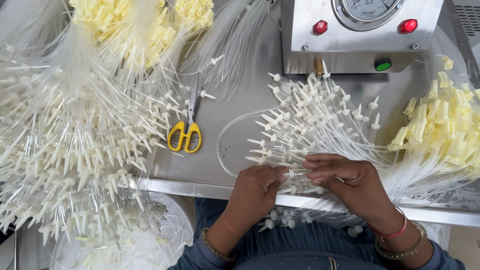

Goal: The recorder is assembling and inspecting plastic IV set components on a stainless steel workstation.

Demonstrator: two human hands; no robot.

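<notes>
My left hand (257,190) and my right hand (345,180) meet at the front edge of a steel table (235,115). Between their fingertips they pinch one clear tube with a white spiked connector (296,173). It belongs to a fanned bundle of the same white-tipped tubes (310,115) lying just beyond my hands. Several more connector ends (285,220) hang over the table edge onto my lap.
A large heap of white-tipped tubes (75,150) fills the left side, with yellow caps (145,20) at its far end. More yellow caps (445,125) lie on the right. Yellow-handled scissors (186,134) rest mid-table. A steel box with gauge and buttons (360,30) stands behind.
</notes>
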